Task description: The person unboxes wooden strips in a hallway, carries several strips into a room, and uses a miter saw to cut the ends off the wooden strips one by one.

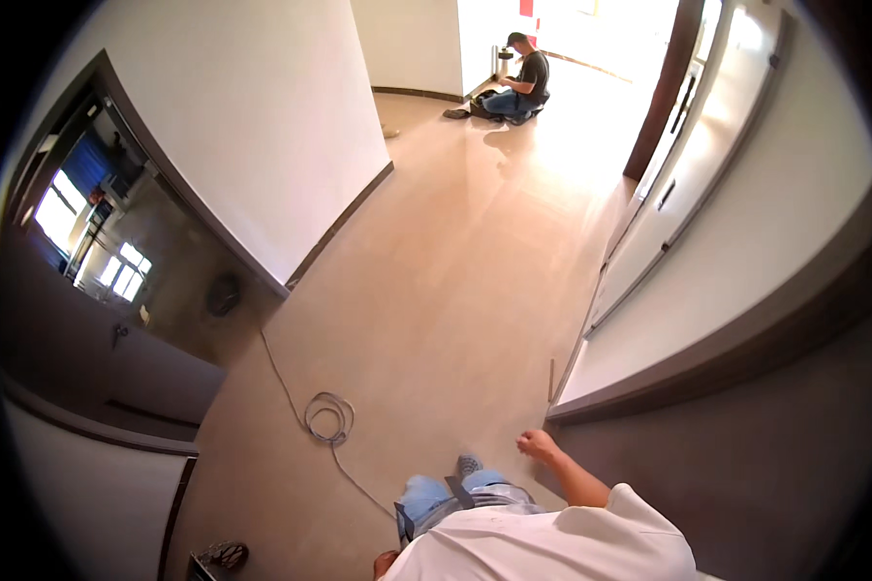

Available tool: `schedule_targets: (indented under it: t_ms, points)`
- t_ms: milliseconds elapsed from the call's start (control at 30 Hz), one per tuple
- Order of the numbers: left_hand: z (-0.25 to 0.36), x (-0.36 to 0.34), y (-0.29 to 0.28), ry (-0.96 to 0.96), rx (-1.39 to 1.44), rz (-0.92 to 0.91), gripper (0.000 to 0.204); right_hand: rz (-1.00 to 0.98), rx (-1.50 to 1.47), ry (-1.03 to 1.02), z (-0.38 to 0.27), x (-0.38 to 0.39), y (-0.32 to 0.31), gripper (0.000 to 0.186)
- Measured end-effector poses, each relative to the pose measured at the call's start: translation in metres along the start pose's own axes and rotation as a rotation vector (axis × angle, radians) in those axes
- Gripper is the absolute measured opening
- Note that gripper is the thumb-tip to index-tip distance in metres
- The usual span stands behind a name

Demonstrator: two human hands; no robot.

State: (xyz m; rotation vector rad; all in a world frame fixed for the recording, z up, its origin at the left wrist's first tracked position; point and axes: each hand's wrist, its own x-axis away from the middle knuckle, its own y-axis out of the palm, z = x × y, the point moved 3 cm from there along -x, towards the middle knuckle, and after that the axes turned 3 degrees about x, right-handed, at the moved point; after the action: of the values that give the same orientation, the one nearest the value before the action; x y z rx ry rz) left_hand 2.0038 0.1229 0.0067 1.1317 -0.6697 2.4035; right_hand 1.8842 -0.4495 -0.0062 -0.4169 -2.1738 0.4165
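Head view: the grey cable coil (347,422) lies flat on the tan floor (436,290), ahead of the person's legs and off to their left, touching neither hand. The relation that counts is between this coil and the two hands. From the right hand (536,443), held out to the side near the right wall, the coil lies well to the left, across the person's front. From the left hand (386,564), low beside the body, it lies ahead and a little to the left, so in this view the left hand is the nearer one.

The coil is round and has no long axis; its loose cable gives the direction instead. One run slants away to the doorway at the left; the other comes back toward the person, past the shoe (469,465) on its left side, and is lost at the trousers.

The right hand has its fingers curled in together, with nothing showing in it. The left is mostly cut off by the shirt and the lower edge, so I cannot tell how its fingers stand or whether they hold anything. Farther up the hallway, a co-worker (528,82) sits low on the floor, well apart from the coil.
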Motion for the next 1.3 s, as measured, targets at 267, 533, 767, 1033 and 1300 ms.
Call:
schedule_targets:
  t_ms: [267, 533, 767, 1033, 1300]
  points:
    - [0.148, -0.149, -0.025, -0.146, 0.107, 0.069, 0.015, 0.352, -0.279, 0.033, -0.030, -0.114, -0.116, 0.024]
    - [0.369, -0.364, -0.001, -0.123, 0.019, -0.169, 0.018, -0.184, 0.648, 0.140, 0.042, -0.084, -0.096, 0.016]
    - [0.698, -0.512, -0.004, 0.245, -0.039, -0.232, 0.021, 0.444, -0.909, 0.452, -0.165, -0.186, -0.095, 0.022]
    - [0.877, -0.609, 0.008, 0.249, -0.121, -0.123, 0.018, 0.079, -0.251, 0.311, -0.260, -0.349, -0.142, 0.027]
    - [0.881, -0.645, 0.029, 0.328, -0.811, -0.314, 0.026, 0.431, -1.147, 0.534, -0.302, -0.570, -0.325, 0.013]
